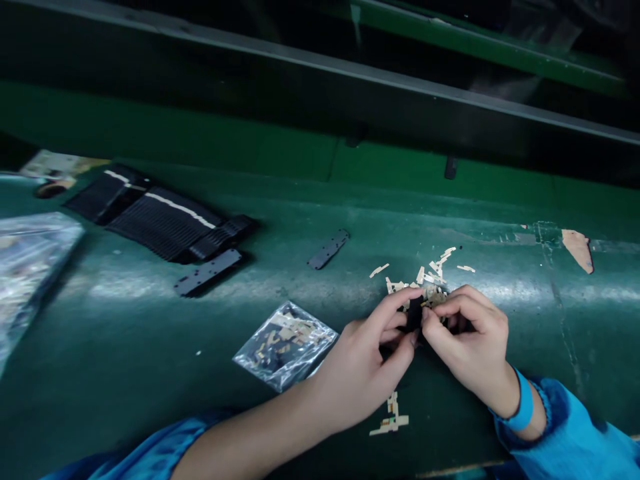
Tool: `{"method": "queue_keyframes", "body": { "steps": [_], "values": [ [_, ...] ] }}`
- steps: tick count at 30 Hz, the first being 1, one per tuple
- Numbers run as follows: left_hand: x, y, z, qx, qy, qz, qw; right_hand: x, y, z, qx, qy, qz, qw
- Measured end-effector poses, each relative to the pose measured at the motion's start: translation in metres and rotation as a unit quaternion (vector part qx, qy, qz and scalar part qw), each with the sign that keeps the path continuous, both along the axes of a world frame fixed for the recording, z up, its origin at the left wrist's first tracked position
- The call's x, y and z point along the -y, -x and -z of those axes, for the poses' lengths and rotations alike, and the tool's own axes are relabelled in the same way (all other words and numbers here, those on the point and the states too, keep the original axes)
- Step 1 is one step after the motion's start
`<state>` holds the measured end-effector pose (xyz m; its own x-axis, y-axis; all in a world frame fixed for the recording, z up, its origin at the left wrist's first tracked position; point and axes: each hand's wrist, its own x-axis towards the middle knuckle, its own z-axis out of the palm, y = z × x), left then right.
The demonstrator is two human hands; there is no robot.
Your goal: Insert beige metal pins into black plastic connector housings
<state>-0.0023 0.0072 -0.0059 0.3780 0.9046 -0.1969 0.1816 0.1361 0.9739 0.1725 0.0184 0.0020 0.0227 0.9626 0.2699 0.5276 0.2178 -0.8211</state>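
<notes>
Step in hand: by judgement, fine two-handed fingertip work on a black part (415, 313); next move calling for steady left grip, precise right pinch.
Desk (150, 373): one, green.
Black stack (165, 230): one, far left; layers uncountable.
Clear bags (280, 347): two; left edge, just left of left hand.
Left hand (373, 357): gripping the black part, count one.
Right hand (473, 343): thumb and forefinger pinched beside it; contents unconfirmed.
Dark plates (329, 249): two, left of hands.
Pale pieces (437, 268): many, uncountable; mostly beyond hands.
</notes>
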Motion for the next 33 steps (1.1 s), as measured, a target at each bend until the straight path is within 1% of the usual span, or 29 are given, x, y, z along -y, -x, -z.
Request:
{"method": "queue_keyframes", "body": {
  "steps": [7,13,18,22,25,29,33],
  "values": [
    [0.002,0.003,0.002,-0.041,-0.034,0.019,0.998,0.000,-0.004,0.000,-0.004,0.030,-0.015,0.999],
    [-0.001,0.005,0.000,-0.062,-0.054,0.050,0.995,-0.006,-0.010,-0.004,-0.041,0.091,-0.030,0.995],
    [-0.002,0.006,-0.003,-0.089,-0.081,0.049,0.992,-0.010,-0.014,-0.005,-0.055,0.136,-0.044,0.988],
    [-0.002,0.006,-0.004,-0.095,-0.073,0.048,0.992,-0.010,-0.015,-0.004,-0.061,0.143,-0.047,0.987],
    [-0.002,0.006,-0.004,-0.091,-0.072,0.051,0.992,-0.011,-0.016,-0.003,-0.076,0.166,-0.057,0.982],
    [-0.002,0.007,-0.003,-0.089,-0.089,0.057,0.990,-0.012,-0.017,-0.002,-0.113,0.205,-0.061,0.970],
    [-0.003,0.008,-0.002,-0.086,-0.111,0.071,0.988,-0.013,-0.018,-0.002,-0.122,0.207,-0.053,0.969]
  ]
}}
